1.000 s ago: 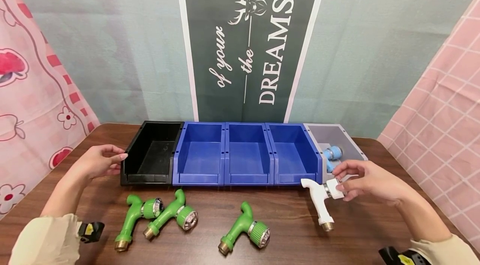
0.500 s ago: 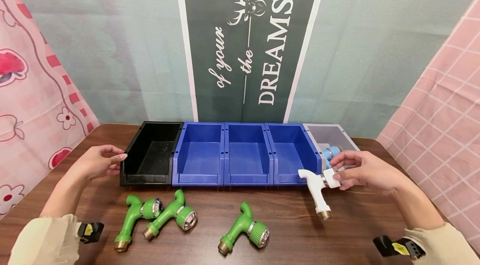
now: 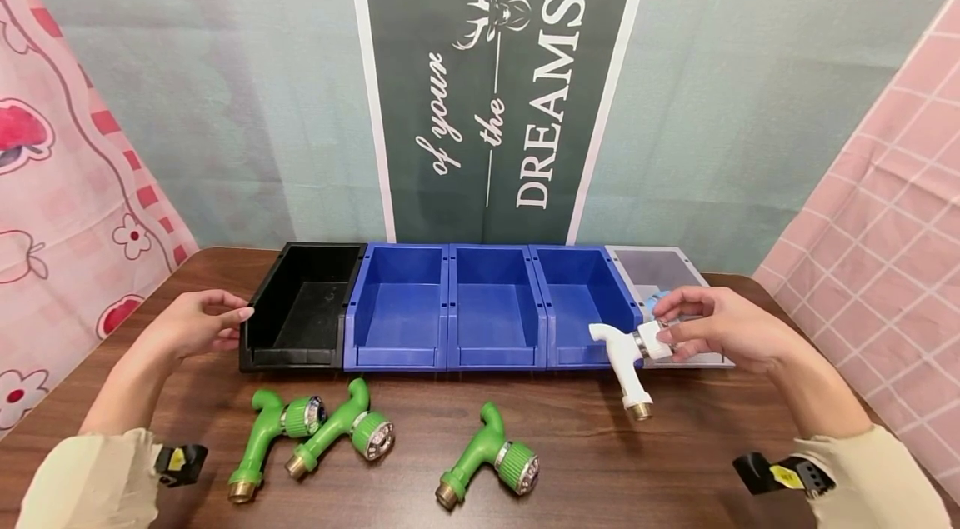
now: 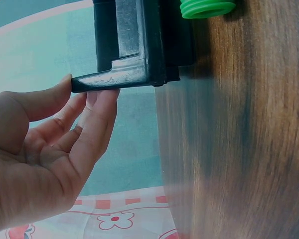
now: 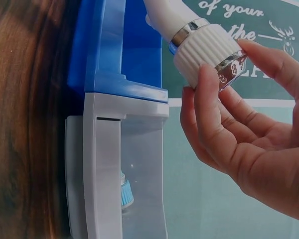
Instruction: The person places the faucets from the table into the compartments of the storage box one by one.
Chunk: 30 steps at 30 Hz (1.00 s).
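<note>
My right hand (image 3: 727,333) pinches the white ribbed knob of a white tap (image 3: 624,358) with a brass threaded end. The tap is raised near the front of the rightmost blue bin and the grey bin (image 3: 708,360), its spout pointing left. In the right wrist view, thumb and fingertips hold the knob's silver-rimmed end. A light blue tap (image 5: 126,193) lies inside the grey bin. My left hand (image 3: 198,325) rests its thumb tip and loosely bent fingertips against the outer rim and side of the black bin (image 3: 292,358).
Three blue bins (image 3: 397,358) stand in a row between the black and grey ones. Green taps lie on the wooden table (image 3: 585,479) in front: a left one (image 3: 258,446), a middle one (image 3: 345,425) and a right one (image 3: 487,454). A curtain (image 3: 712,96) hangs behind.
My right hand has lifted the white tap and carried it slightly left and away from me, nearer the bins. My left hand stays at the black bin.
</note>
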Each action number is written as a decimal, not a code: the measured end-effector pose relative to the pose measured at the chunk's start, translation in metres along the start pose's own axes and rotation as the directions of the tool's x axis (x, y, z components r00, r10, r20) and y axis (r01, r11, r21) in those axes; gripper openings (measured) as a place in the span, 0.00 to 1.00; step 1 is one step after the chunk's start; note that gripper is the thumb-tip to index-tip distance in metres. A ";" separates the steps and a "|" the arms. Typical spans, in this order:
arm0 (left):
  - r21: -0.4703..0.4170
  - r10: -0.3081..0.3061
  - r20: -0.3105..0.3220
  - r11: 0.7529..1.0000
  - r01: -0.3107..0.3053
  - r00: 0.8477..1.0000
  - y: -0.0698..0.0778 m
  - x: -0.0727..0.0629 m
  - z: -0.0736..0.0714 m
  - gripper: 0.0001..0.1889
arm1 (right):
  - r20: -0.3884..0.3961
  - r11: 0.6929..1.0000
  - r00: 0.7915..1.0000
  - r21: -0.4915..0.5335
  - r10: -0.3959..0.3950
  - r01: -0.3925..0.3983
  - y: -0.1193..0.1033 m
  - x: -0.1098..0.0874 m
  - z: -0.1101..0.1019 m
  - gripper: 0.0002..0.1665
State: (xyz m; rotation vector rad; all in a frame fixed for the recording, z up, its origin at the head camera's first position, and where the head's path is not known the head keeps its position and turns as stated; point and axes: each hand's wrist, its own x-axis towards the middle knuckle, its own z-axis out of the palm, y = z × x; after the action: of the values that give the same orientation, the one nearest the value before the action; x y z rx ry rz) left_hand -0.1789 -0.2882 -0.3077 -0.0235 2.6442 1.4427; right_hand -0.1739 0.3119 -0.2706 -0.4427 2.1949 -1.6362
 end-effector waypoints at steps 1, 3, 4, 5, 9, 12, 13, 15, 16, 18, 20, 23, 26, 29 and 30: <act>0.000 -0.001 0.001 1.000 0.001 1.000 0.000 0.000 0.000 0.17 | -0.005 1.000 1.000 0.002 0.004 -0.004 -0.001 0.001 0.000 0.12; -0.001 -0.002 0.002 1.000 0.002 1.000 0.000 0.000 0.000 0.17 | -0.005 1.000 1.000 0.013 0.001 -0.001 -0.001 0.002 0.000 0.11; -0.002 -0.002 0.002 1.000 0.002 1.000 0.000 0.000 0.000 0.17 | -0.003 1.000 1.000 0.021 -0.004 0.004 -0.001 0.002 0.000 0.11; -0.004 -0.003 0.002 1.000 0.003 1.000 0.000 0.000 0.000 0.17 | 0.001 1.000 1.000 0.028 -0.013 0.013 -0.001 0.003 0.000 0.11; -0.006 -0.003 0.002 1.000 0.003 1.000 -0.001 0.000 0.000 0.17 | 0.001 0.998 0.999 0.048 -0.042 0.042 0.000 0.008 -0.001 0.11; -0.012 -0.003 0.004 1.000 0.003 1.000 -0.001 0.000 0.000 0.17 | -0.010 0.998 0.999 0.048 -0.040 0.040 -0.001 0.011 -0.001 0.11; -0.014 -0.003 0.005 1.000 0.003 1.000 -0.001 0.000 0.000 0.17 | -0.012 0.998 0.999 0.045 -0.032 0.032 -0.002 0.012 0.000 0.11; -0.015 -0.004 0.006 1.000 0.004 1.000 -0.001 0.000 -0.001 0.17 | -0.013 0.999 1.000 0.040 -0.016 0.016 -0.004 0.014 0.000 0.11; -0.015 -0.004 0.006 1.000 0.004 1.000 -0.001 0.000 -0.001 0.17 | -0.016 0.999 1.000 0.037 -0.006 0.006 -0.005 0.015 0.000 0.11; -0.011 -0.006 0.007 1.000 0.006 1.000 0.000 0.000 -0.001 0.17 | -0.021 0.999 1.000 0.029 0.015 -0.014 -0.007 0.017 0.001 0.12; -0.009 -0.009 0.007 1.000 0.009 1.000 0.000 0.000 -0.001 0.18 | -0.031 0.999 0.999 0.022 0.032 -0.032 -0.009 0.018 0.001 0.13; -0.004 -0.010 0.007 1.000 0.010 1.000 0.000 0.000 -0.001 0.18 | -0.044 0.999 0.998 0.014 0.040 -0.040 -0.011 0.021 0.003 0.15; -0.001 -0.011 0.005 1.000 0.011 1.000 0.000 0.000 -0.001 0.17 | -0.048 0.999 0.998 0.021 0.036 -0.035 -0.011 0.023 0.005 0.15; 0.000 -0.011 0.005 1.000 0.011 1.000 0.000 0.000 -0.001 0.17 | -0.056 0.999 0.998 0.024 0.034 -0.033 -0.011 0.026 0.006 0.15; 0.000 -0.010 0.005 1.000 0.010 1.000 0.000 0.000 -0.001 0.17 | -0.061 0.999 0.998 0.020 0.036 -0.035 -0.010 0.026 0.006 0.16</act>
State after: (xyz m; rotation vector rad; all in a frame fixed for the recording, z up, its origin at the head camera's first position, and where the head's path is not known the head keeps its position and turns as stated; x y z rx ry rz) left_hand -0.1788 -0.2887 -0.3073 -0.0337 2.6364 1.4373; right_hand -0.1939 0.2918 -0.2648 -0.3511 2.2165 -1.6712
